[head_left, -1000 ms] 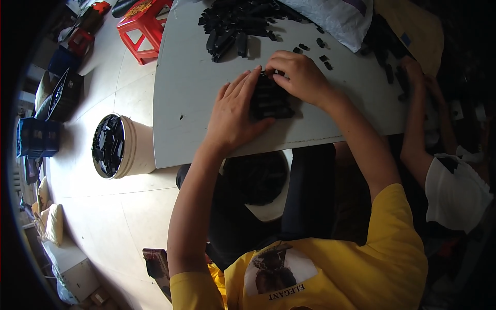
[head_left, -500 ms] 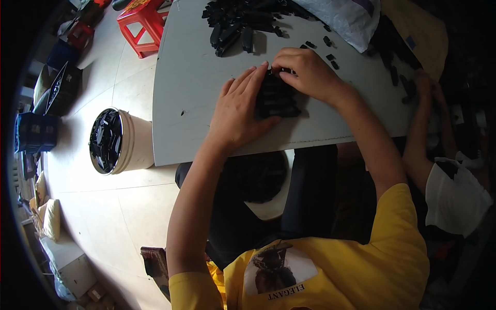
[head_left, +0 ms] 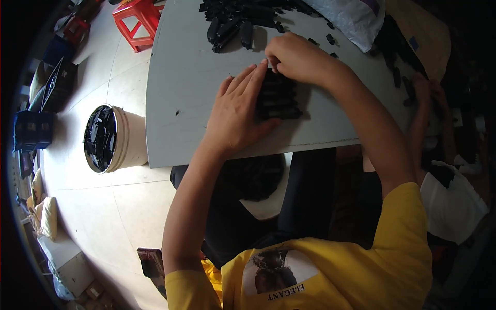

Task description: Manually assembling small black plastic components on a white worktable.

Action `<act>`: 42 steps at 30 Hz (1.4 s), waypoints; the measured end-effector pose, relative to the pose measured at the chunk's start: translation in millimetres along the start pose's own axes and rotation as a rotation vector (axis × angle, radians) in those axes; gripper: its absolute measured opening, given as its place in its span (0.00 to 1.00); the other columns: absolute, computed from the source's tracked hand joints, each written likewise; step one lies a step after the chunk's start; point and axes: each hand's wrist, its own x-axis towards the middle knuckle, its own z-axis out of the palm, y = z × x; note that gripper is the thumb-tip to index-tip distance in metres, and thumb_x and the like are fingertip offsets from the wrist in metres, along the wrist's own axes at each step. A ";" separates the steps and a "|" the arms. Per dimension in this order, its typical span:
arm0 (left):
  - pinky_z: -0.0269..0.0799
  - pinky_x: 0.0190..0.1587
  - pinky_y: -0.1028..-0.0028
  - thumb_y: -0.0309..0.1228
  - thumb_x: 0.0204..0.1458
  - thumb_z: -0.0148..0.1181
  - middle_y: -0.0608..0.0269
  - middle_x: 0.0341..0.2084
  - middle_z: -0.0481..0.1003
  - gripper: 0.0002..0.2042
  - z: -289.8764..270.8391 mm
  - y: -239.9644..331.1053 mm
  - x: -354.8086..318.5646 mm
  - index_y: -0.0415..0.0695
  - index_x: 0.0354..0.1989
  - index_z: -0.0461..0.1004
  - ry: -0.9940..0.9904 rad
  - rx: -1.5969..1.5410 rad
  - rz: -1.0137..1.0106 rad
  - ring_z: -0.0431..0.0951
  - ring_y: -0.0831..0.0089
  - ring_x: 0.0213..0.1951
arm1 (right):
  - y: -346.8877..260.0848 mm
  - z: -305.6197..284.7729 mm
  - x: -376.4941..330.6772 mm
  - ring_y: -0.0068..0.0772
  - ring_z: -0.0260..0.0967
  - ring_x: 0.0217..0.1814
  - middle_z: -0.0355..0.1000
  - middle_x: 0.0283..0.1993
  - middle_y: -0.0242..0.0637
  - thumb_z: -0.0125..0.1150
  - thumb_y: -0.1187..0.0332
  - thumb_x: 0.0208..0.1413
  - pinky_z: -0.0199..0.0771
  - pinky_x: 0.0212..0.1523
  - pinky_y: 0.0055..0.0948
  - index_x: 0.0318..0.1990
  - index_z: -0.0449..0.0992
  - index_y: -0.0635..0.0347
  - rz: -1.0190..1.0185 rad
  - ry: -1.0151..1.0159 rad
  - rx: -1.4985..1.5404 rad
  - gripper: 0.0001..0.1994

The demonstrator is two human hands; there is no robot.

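Observation:
A row of long black plastic pieces (head_left: 279,95) lies side by side on the grey-white table, close to its near edge. My left hand (head_left: 232,116) rests along the left side of this row, fingers stretched out and thumb reaching across the near end. Over the far end of the row is my right hand (head_left: 299,58), its fingers curled together. Whatever those fingers hold, if anything, is hidden by the hand. Beyond both hands, a heap of similar black pieces (head_left: 247,35) spreads over the table.
Small black bits (head_left: 331,39) lie beside a white plastic bag (head_left: 351,26). At the right, another person's hands (head_left: 426,93) are by more black pieces. A white bucket (head_left: 132,138) of black parts and a red stool (head_left: 146,18) stand left. A tub (head_left: 273,206) sits below the table edge.
My right hand has shifted a little away from me and its fingers have curled in more at the row's far end. The left hand stays against the row. The view has shifted slightly.

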 end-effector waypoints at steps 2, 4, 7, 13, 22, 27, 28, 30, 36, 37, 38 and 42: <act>0.49 0.66 0.58 0.38 0.38 0.69 0.52 0.60 0.63 0.47 -4.1 1.6 3.5 0.42 0.68 0.50 -0.012 -0.007 0.013 0.57 0.61 0.66 | -3.1 -5.6 9.1 0.48 0.74 0.30 0.74 0.28 0.50 0.60 0.77 0.43 0.72 0.31 0.34 0.25 0.76 0.67 0.012 -0.083 -0.019 0.02; 0.50 0.66 0.58 0.39 0.38 0.69 0.52 0.60 0.63 0.47 -4.2 1.2 0.3 0.42 0.68 0.50 -0.006 -0.007 0.003 0.57 0.61 0.66 | -13.4 -1.6 11.5 0.49 0.74 0.30 0.74 0.27 0.51 0.60 0.77 0.43 0.72 0.31 0.34 0.25 0.76 0.67 0.007 -0.038 -0.088 0.02; 0.50 0.65 0.58 0.39 0.38 0.69 0.52 0.60 0.64 0.47 -1.5 -4.7 -5.4 0.42 0.68 0.50 0.006 -0.005 0.003 0.58 0.60 0.65 | -7.1 1.3 16.4 0.42 0.74 0.25 0.74 0.24 0.47 0.60 0.78 0.43 0.72 0.27 0.32 0.26 0.76 0.67 -0.036 0.012 -0.213 0.02; 0.52 0.64 0.58 0.39 0.37 0.69 0.53 0.59 0.65 0.47 -1.8 -0.6 -2.7 0.42 0.67 0.51 0.010 -0.014 0.011 0.59 0.61 0.65 | 21.6 18.8 33.5 0.24 0.68 0.20 0.71 0.22 0.33 0.60 0.67 0.54 0.70 0.23 0.26 0.33 0.73 0.63 0.228 0.379 0.403 0.08; 0.52 0.64 0.58 0.39 0.37 0.69 0.55 0.59 0.64 0.45 -2.5 -1.1 -1.0 0.44 0.67 0.53 0.008 -0.020 0.036 0.58 0.61 0.65 | 20.3 37.8 49.0 0.39 0.74 0.35 0.75 0.32 0.38 0.65 0.62 0.46 0.73 0.37 0.35 0.37 0.74 0.59 0.356 0.379 -0.016 0.14; 0.50 0.64 0.58 0.39 0.37 0.69 0.54 0.63 0.59 0.45 -4.6 -0.7 -0.2 0.47 0.67 0.53 0.025 -0.022 0.063 0.54 0.59 0.67 | 38.6 30.1 2.9 0.39 0.74 0.40 0.76 0.37 0.36 0.59 0.68 0.49 0.74 0.42 0.36 0.35 0.80 0.55 -0.016 0.285 0.151 0.07; 0.49 0.65 0.58 0.39 0.37 0.69 0.53 0.64 0.57 0.45 -3.8 -1.1 -1.0 0.49 0.68 0.52 0.032 0.004 0.052 0.53 0.58 0.68 | 35.9 29.7 -4.3 0.40 0.73 0.42 0.76 0.38 0.38 0.59 0.69 0.49 0.73 0.44 0.35 0.37 0.80 0.57 -0.009 0.262 0.202 0.08; 0.46 0.66 0.57 0.41 0.38 0.68 0.53 0.67 0.54 0.46 -1.3 0.1 -2.3 0.52 0.68 0.51 0.015 0.060 0.011 0.49 0.58 0.69 | 37.2 25.0 -16.3 0.40 0.73 0.42 0.75 0.38 0.38 0.60 0.68 0.49 0.73 0.44 0.35 0.37 0.80 0.58 -0.039 0.231 0.264 0.09; 0.44 0.67 0.56 0.44 0.40 0.66 0.56 0.67 0.54 0.45 -1.9 4.0 0.7 0.52 0.69 0.51 -0.061 0.104 -0.006 0.49 0.61 0.69 | 96.2 -9.5 -59.0 0.20 0.67 0.26 0.74 0.30 0.29 0.58 0.71 0.56 0.70 0.29 0.21 0.42 0.79 0.58 0.225 0.569 0.366 0.08; 0.44 0.67 0.56 0.44 0.40 0.66 0.56 0.67 0.54 0.45 -1.7 4.1 1.6 0.52 0.69 0.51 -0.063 0.104 0.001 0.49 0.61 0.69 | 111.3 -8.0 -68.4 0.19 0.66 0.25 0.74 0.30 0.29 0.58 0.71 0.56 0.69 0.27 0.21 0.41 0.79 0.58 0.281 0.573 0.324 0.08; 0.44 0.67 0.56 0.44 0.40 0.65 0.57 0.67 0.54 0.44 -0.9 3.4 0.4 0.52 0.69 0.51 -0.061 0.112 -0.006 0.50 0.61 0.69 | 120.1 -3.9 -71.8 0.18 0.66 0.23 0.74 0.29 0.29 0.58 0.70 0.56 0.69 0.26 0.22 0.40 0.79 0.58 0.334 0.573 0.284 0.07; 0.44 0.68 0.56 0.44 0.40 0.65 0.58 0.67 0.55 0.44 -5.6 6.9 0.4 0.52 0.69 0.51 -0.063 0.125 -0.013 0.50 0.61 0.69 | 141.5 13.5 -69.6 0.21 0.67 0.25 0.74 0.29 0.31 0.59 0.70 0.55 0.70 0.28 0.25 0.37 0.78 0.59 0.413 0.530 0.259 0.06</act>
